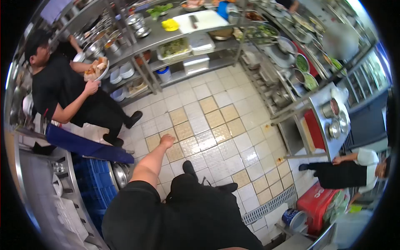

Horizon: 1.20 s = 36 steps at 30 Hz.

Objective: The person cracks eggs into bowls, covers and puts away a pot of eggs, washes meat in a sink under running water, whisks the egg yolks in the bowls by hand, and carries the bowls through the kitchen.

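Steel bowls (121,175) are placed to the near left of the left hand (167,141), well apart; whether anything is gripped there cannot be told; the right hand is unseen

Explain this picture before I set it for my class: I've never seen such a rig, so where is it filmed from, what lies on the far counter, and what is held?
There is no machine here. A camera on a person's head looks forward and down, so their own body fills the bottom. Their left hand is over the tiled floor, with nothing visible in it; the right hand is out of view. On the metal counter lie a white board, what looks like a knife and something yellow, perhaps a cloth. At left, a co-worker holds a dish of food.
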Tool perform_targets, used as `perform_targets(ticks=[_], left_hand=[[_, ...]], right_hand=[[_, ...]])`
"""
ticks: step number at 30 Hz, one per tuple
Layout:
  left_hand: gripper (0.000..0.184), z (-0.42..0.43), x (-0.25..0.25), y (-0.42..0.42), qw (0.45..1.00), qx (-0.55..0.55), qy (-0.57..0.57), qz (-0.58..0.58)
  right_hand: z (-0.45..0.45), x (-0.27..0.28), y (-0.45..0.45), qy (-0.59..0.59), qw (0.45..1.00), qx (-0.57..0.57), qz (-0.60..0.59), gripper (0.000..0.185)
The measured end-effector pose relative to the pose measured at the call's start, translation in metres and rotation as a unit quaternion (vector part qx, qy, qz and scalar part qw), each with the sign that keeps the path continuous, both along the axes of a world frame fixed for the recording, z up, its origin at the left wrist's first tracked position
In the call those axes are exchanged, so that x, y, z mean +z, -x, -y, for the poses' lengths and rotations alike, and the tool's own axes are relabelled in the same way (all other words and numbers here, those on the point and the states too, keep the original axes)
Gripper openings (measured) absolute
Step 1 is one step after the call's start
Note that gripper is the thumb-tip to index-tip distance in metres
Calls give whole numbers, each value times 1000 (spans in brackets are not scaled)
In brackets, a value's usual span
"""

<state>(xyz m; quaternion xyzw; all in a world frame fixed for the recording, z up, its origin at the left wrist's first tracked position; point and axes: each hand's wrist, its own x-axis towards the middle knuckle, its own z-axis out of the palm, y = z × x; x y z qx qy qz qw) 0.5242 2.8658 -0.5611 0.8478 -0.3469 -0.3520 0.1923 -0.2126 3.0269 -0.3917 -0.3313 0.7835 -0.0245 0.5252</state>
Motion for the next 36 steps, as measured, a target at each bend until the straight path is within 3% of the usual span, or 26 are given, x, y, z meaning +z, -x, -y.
perform_targets(ticks=[1, 2, 4, 5, 6, 8, 9, 11, 12, 13, 14, 15, 16, 17, 18, 19, 22, 24, 26, 28, 33, 36], left_hand=[[42, 11, -15, 9, 995, -77, 43, 47], [46, 19, 5, 32, 999, -44, -13, 23], [47, 30, 38, 80, 988, -117, -88, 51], [50, 29, 18, 99, 970, -209, -81, 90], [48, 34, 31, 131, 985, -63, -155, -47], [39, 54, 77, 199, 954, -35, -268, -131], [39, 69, 81, 231, 953, -74, -270, -118], [39, 86, 86, 294, 968, -48, -216, -119], [47, 104, 97, 320, 953, -91, -220, -187], [48, 124, 90, 342, 951, -136, -210, -180], [49, 141, 85, 362, 949, -172, -199, -176], [35, 157, 91, 385, 961, -201, -116, -151], [39, 179, 95, 402, 957, -250, -82, -121], [44, 208, 91, 413, 935, -344, -62, -70], [49, 233, 118, 431, 925, -371, -51, -61], [45, 253, 127, 445, 941, -328, 9, -75], [39, 298, 201, 487, 950, -294, 30, -102], [37, 327, 237, 511, 936, -343, 67, -48], [38, 344, 291, 548, 913, -404, 56, -8], [40, 359, 321, 589, 883, -465, 43, 33], [47, 423, 366, 699, 723, -681, 102, 53], [49, 458, 391, 792, 721, -690, 57, -12]], right_hand=[[-7, 0, 11, 6, 1000, -22, 4, 17], [-19, -1, 27, 13, 999, -50, 5, 17], [-50, -4, 63, 26, 992, -120, 7, 17], [-67, -6, 81, 31, 987, -160, 7, 17], [-87, -11, 99, 38, 979, -202, 8, 18], [-129, -37, 141, 55, 957, -284, 15, 18], [-138, -37, 152, 69, 945, -320, 24, 19], [-130, -11, 181, 63, 896, -440, -20, 15], [-115, 2, 189, 71, 866, -493, -43, 14], [-93, 21, 195, 87, 846, -522, -62, 15], [-89, 12, 224, 99, 878, -468, -7, 17], [-42, 43, 218, 139, 836, -528, -54, 3], [-33, 9, 254, 95, 883, -457, -40, 19], [3, 15, 264, 151, 891, -428, 2, 20], [45, 25, 278, 148, 911, -385, 10, 18], [87, 41, 283, 143, 928, -344, 7, 17], [188, 76, 296, 204, 930, -296, 83, 22], [244, 121, 285, 280, 905, -294, 125, 29], [290, 164, 285, 288, 919, -245, 111, 32], [328, 176, 301, 298, 918, -235, 118, 36], [409, 154, 356, 309, 892, -321, 72, 38], [409, 144, 403, 255, 867, -424, 63, 41]])
